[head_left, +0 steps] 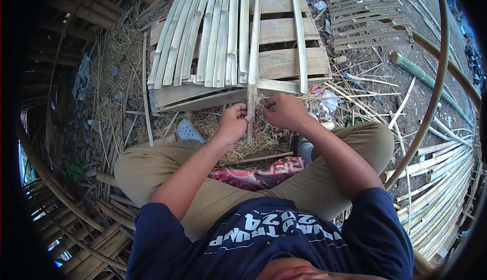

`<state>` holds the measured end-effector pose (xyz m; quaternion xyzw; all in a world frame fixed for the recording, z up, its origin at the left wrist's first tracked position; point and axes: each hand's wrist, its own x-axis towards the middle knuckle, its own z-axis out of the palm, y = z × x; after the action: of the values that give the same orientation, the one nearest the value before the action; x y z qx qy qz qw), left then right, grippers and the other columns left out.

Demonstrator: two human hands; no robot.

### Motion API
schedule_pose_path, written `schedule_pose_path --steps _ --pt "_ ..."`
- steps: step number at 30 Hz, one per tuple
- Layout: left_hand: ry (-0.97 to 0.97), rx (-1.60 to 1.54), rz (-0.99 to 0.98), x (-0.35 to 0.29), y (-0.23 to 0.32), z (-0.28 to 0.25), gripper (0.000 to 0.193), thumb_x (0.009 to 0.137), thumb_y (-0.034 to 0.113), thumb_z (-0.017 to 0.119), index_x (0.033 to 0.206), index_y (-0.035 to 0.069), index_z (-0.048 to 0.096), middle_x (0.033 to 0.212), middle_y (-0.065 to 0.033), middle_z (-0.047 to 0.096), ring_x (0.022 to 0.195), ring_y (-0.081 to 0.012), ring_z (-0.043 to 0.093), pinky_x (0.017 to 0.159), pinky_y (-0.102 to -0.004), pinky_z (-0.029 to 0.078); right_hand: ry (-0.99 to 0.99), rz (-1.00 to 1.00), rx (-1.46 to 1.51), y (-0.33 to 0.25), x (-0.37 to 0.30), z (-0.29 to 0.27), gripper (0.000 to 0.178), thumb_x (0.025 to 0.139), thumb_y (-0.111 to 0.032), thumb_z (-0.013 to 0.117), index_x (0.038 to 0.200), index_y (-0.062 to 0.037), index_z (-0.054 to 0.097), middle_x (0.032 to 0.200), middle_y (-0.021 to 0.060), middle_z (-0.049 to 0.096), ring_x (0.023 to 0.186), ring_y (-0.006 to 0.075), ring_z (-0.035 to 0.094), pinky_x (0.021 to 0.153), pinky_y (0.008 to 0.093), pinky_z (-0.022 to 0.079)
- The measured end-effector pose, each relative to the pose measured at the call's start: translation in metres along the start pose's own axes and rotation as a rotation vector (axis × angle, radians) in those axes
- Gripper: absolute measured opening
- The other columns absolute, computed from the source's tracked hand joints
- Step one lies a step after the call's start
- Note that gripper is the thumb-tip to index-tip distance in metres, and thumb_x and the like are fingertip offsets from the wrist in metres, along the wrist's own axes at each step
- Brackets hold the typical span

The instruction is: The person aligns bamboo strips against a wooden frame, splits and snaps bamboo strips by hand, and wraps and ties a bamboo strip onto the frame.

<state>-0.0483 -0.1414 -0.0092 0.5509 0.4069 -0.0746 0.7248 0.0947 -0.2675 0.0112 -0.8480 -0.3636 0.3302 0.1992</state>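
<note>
A long bamboo slat lies lengthwise over a wooden slatted platform, its near end sticking out toward me. My left hand is closed on that near end, thumb against its side. Just right of the slat is my right hand, its fingers curled into a pinch; whatever lies between the fingertips is too small to make out. Left of the held slat, several pale bamboo slats lie side by side on the platform. A short crosspiece and another lengthwise slat lie to its right.
A finished-looking bamboo slat panel lies on the ground at the far right. Long bamboo poles and a green bamboo stem are at the right. Straw and shavings cover the ground before me. A curved pole rises at the right.
</note>
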Motion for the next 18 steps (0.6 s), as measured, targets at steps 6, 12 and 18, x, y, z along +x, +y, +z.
schedule_pose_path --steps 6,12,18 --pt "-0.007 0.055 0.006 0.001 0.004 0.000 0.026 0.102 0.004 0.048 0.128 0.003 0.054 0.114 -0.0069 0.064 0.093 -0.0159 0.069 0.071 -0.0348 0.059 -0.098 0.100 0.091 -0.006 0.000 -0.004 0.037 0.085 -0.035 0.069 0.104 -0.0041 0.076 0.088 0.0236 0.073 0.087 0.0379 0.072 0.083 0.0454 0.057" --pt "-0.052 0.127 0.010 0.007 0.000 -0.003 0.026 0.104 0.007 0.047 0.129 0.002 0.053 0.113 -0.0067 0.065 0.092 -0.0162 0.069 0.071 -0.0333 0.058 0.096 -0.011 -0.044 0.000 0.004 0.006 0.032 0.086 -0.032 0.071 0.100 -0.0034 0.076 0.087 0.0233 0.073 0.086 0.0375 0.072 0.079 0.0457 0.057" --pt "-0.088 0.111 -0.010 0.008 -0.002 0.000 0.031 0.105 0.010 0.046 0.135 0.002 0.050 0.118 -0.0092 0.062 0.096 -0.0172 0.067 0.075 -0.0334 0.058 0.142 -0.004 0.030 0.011 0.013 0.023 0.026 0.084 -0.029 0.073 0.094 -0.0049 0.077 0.083 0.0209 0.072 0.080 0.0373 0.072 0.075 0.0454 0.057"
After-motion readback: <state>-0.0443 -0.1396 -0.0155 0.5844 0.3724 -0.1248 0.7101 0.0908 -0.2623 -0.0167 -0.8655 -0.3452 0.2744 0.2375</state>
